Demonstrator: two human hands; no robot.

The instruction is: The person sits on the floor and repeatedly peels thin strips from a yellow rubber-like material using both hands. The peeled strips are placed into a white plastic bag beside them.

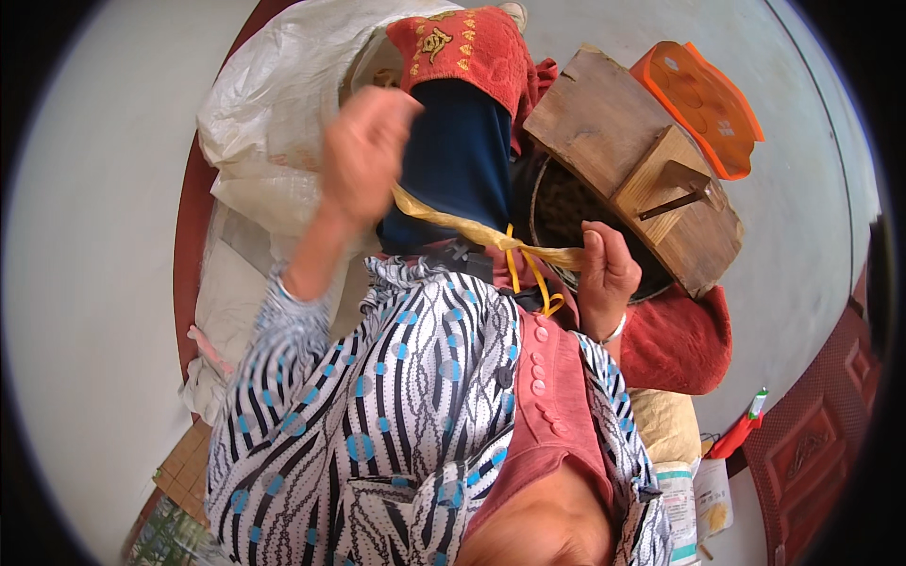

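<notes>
A twisted tan strip (pixel 460 223), possibly of plant fibre, stretches across my lap between my two hands. My left hand (pixel 368 152) is raised, curled and motion-blurred, with one end of the strip running under its palm. The other end is pinched between thumb and fingers of my right hand (pixel 609 263), which has a pale bracelet at the wrist. Thin yellow ribbon (pixel 539 279) hangs in loops beneath the strip's middle. Dark blue cloth (pixel 456 159) covers my lap below the strip. Beyond it lies a red towel (pixel 471 49) with gold patterning.
A white woven sack (pixel 276 92) stands open at the left. On the right, a wooden board (pixel 584 113) carrying a block (pixel 655 177) and metal bracket (pixel 679 201) lies across a round container (pixel 545 201) with dark contents. Past it is an orange plastic basket (pixel 697 106).
</notes>
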